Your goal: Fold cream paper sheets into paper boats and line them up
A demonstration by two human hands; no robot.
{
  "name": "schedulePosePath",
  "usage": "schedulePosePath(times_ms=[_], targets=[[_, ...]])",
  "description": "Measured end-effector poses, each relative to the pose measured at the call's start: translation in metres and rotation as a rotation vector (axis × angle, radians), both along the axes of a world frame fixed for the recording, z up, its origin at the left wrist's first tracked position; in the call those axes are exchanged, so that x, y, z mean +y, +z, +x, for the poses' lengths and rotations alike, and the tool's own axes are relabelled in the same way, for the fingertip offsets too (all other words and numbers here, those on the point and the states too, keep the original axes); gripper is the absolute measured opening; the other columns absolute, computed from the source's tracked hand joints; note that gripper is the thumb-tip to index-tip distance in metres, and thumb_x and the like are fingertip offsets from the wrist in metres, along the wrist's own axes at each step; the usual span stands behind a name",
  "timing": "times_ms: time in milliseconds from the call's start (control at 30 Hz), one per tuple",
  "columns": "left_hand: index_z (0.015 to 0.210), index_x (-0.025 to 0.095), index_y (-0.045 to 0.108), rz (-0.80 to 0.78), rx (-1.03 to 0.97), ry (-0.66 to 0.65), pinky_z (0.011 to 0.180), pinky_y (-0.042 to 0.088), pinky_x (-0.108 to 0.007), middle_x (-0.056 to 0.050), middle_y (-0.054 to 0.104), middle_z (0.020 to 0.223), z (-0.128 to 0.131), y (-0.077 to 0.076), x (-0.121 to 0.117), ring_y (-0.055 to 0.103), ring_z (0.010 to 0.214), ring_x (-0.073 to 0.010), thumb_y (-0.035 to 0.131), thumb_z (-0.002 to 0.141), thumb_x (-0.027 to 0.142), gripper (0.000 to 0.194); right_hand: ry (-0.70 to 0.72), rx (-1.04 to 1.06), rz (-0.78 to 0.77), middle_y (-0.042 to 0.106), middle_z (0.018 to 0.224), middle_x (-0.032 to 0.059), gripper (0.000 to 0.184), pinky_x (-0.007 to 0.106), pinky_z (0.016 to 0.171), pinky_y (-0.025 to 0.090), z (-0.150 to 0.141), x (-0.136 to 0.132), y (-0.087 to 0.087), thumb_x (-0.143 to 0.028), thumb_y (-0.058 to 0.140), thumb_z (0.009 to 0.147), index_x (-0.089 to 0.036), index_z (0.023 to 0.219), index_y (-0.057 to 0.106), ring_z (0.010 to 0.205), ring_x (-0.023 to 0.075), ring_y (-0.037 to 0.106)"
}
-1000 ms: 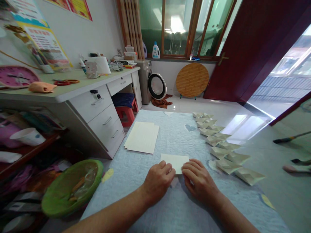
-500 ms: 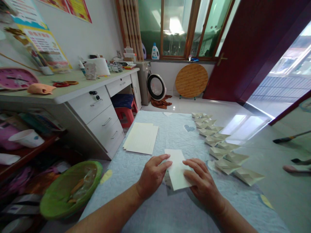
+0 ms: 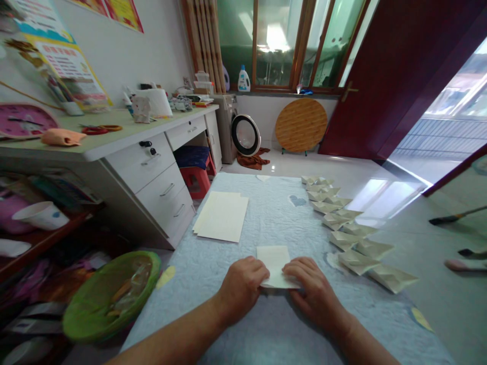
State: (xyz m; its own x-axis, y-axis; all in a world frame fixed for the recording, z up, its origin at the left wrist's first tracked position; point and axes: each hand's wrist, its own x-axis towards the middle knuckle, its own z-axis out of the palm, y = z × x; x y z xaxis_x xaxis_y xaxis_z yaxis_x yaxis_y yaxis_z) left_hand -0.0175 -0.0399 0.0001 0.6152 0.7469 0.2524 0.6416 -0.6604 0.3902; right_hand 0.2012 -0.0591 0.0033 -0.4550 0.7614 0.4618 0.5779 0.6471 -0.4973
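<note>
A pale cream sheet of paper lies in front of me on the blue cloth, its near edge bent up between my hands. My left hand is closed on the paper's left side, fingertips curled over the near edge. On the right side, my right hand grips the same edge, its thumb low and fingers on top. The fingertips partly cover the fold. Beyond my left hand rests a stack of similar paper sheets. Folded paper boats stand in two rows along the right edge.
The blue quilted cloth covers the table. A green basket is at lower left, beside a shelf with a white cup. A desk with drawers stands left; a red stool is tucked under it. A washing machine stands behind.
The paper has turned straighter and its near part is now bent up, so it looks shorter. Both hands have drawn slightly nearer and curled tighter around its near edge.
</note>
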Motion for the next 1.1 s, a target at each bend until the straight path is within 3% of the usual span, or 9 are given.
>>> schedulePosePath(times_ms=[200, 333, 533, 633, 733, 867, 1100], targets=[[0.078, 0.018, 0.065, -0.301, -0.238, 0.176, 0.068, 0.043, -0.026, -0.001, 0.065, 0.075, -0.002, 0.008, 0.005, 0.059, 0.073, -0.0165, 0.058, 0.085, 0.016, 0.01, -0.134, 0.091, -0.316, 0.064, 0.084, 0.0054, 0.017, 0.033, 0.075, 0.045, 0.006, 0.008, -0.008, -0.021, 0.045, 0.092, -0.02, 0.088, 0.062, 0.082, 0.0203, 0.058], [0.103, 0.02, 0.063, -0.478, -0.319, 0.28, 0.063, 0.042, -0.023, 0.003, 0.064, 0.073, -0.001, 0.013, 0.007, 0.06, 0.066, -0.0136, 0.057, 0.084, 0.015, 0.02, -0.267, 0.095, -0.405, 0.062, 0.076, 0.0036, 0.017, 0.03, 0.066, 0.044, 0.003, 0.013, -0.009, -0.029, 0.047, 0.09, -0.02, 0.08, 0.058, 0.072, 0.0189, 0.057], [0.131, 0.02, 0.044, -0.339, -0.259, 0.348, 0.073, 0.047, -0.026, 0.0, 0.066, 0.086, 0.003, 0.002, 0.004, 0.065, 0.079, -0.0164, 0.051, 0.087, 0.014, 0.045, -0.381, 0.07, -0.479, 0.055, 0.064, -0.0012, 0.018, 0.027, 0.058, 0.038, -0.003, 0.02, -0.004, -0.032, 0.05, 0.083, -0.022, 0.069, 0.047, 0.061, 0.0161, 0.052], [0.138, 0.019, 0.035, -0.279, -0.222, 0.344, 0.077, 0.05, -0.028, -0.002, 0.066, 0.09, 0.004, -0.004, 0.003, 0.065, 0.083, -0.0173, 0.048, 0.089, 0.012, 0.051, -0.39, 0.087, -0.533, 0.056, 0.062, -0.0041, 0.009, 0.026, 0.057, 0.036, -0.005, 0.027, 0.0, -0.031, 0.051, 0.081, -0.022, 0.084, 0.052, 0.058, 0.0157, 0.053], [0.133, 0.019, 0.043, -0.215, -0.128, 0.317, 0.082, 0.051, -0.031, -0.006, 0.067, 0.1, 0.004, -0.005, 0.003, 0.064, 0.091, -0.0195, 0.044, 0.092, 0.012, 0.042, -0.413, 0.119, -0.585, 0.057, 0.06, -0.0061, 0.02, 0.026, 0.056, 0.037, -0.006, 0.034, 0.001, -0.03, 0.052, 0.079, -0.021, 0.097, 0.052, 0.057, 0.016, 0.055], [0.115, 0.021, 0.06, -0.136, 0.007, 0.267, 0.088, 0.05, -0.035, -0.006, 0.066, 0.104, 0.004, -0.003, 0.001, 0.06, 0.097, -0.0216, 0.043, 0.094, 0.013, 0.028, -0.452, 0.127, -0.576, 0.056, 0.059, -0.007, 0.02, 0.026, 0.056, 0.037, -0.008, 0.036, -0.002, -0.029, 0.052, 0.078, -0.022, 0.096, 0.052, 0.055, 0.016, 0.055], [0.109, 0.02, 0.061, -0.096, 0.168, 0.242, 0.078, 0.051, -0.03, -0.005, 0.06, 0.095, 0.005, -0.001, -0.002, 0.057, 0.085, -0.0192, 0.044, 0.096, 0.016, 0.022, -0.464, 0.138, -0.532, 0.056, 0.06, -0.0064, 0.022, 0.027, 0.055, 0.037, -0.009, 0.03, -0.006, -0.031, 0.051, 0.077, -0.023, 0.097, 0.051, 0.054, 0.0167, 0.055]])
